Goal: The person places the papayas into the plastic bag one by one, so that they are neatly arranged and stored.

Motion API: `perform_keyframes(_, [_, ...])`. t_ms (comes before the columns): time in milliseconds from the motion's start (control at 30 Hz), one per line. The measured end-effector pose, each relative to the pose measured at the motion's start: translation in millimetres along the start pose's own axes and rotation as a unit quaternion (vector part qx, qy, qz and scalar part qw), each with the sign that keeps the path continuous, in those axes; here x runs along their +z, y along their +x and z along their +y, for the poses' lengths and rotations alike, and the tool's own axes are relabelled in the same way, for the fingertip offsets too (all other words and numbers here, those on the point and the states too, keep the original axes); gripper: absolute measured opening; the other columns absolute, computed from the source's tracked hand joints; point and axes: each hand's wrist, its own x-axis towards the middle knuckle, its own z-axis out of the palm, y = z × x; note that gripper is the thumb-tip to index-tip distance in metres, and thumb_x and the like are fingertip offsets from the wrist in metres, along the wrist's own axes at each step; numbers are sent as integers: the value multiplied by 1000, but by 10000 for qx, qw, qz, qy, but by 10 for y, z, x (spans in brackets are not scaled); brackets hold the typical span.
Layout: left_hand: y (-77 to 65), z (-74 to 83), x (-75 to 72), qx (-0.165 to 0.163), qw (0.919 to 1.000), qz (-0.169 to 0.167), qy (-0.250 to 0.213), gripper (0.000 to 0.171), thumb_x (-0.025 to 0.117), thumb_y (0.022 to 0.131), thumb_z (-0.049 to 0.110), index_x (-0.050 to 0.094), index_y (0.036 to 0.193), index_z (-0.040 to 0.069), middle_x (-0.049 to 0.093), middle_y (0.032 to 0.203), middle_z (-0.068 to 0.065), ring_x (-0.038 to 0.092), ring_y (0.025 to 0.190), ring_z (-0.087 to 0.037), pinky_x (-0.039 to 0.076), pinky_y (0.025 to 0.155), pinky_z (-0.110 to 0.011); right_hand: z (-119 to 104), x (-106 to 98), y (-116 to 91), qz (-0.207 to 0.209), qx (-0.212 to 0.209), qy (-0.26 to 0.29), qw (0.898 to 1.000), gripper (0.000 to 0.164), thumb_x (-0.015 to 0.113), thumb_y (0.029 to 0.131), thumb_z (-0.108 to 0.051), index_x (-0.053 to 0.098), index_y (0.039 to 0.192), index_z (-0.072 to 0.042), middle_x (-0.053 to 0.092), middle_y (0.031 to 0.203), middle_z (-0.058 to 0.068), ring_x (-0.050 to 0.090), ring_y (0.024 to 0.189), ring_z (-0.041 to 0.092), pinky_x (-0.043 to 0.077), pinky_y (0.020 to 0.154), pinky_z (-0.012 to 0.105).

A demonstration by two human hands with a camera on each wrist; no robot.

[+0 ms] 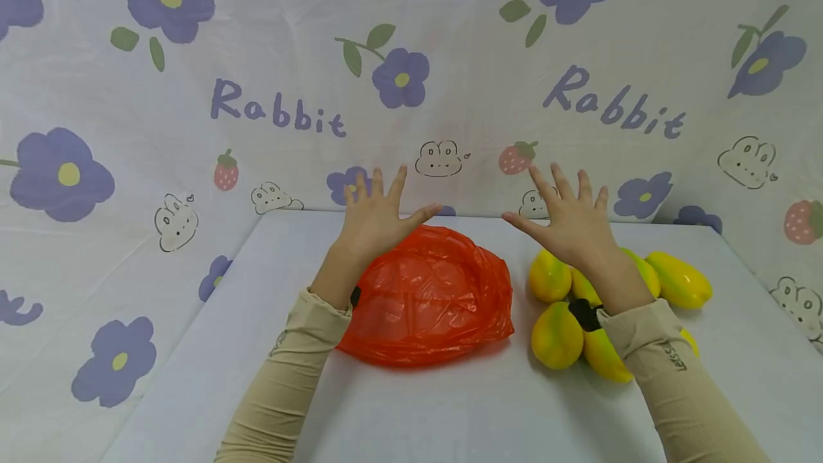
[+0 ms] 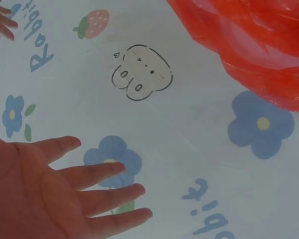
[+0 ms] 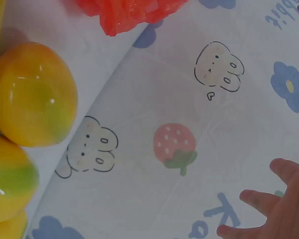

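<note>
Both hands are raised with fingers spread wide, holding nothing. In the head view the left hand is above the left part of a red plastic bag, which lies puffed up on the white table. The right hand is over a group of yellow mangoes with green patches, and its forearm hides some of them. The left wrist view shows the left palm with the bag at upper right. In the right wrist view, mangoes sit at left and part of the right hand at lower right.
The white table reaches back to a hanging cloth printed with purple flowers, strawberries, rabbits and lettering. The cloth also rises along the left and right sides. Dark bands show at the wrists, by the beige sleeves.
</note>
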Motion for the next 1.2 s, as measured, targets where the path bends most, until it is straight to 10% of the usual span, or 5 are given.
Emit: perform_keyframes(1200, [-166, -505, 211, -240, 9967, 206, -750, 88, 37, 88, 77, 19, 157, 24, 34, 157, -15, 37, 139, -43, 34, 111, -61, 393, 194, -479, 405, 664, 1855, 9796, 94, 53, 88, -67, 7, 158, -24, 16, 163, 16, 19, 145, 48, 21, 110, 72])
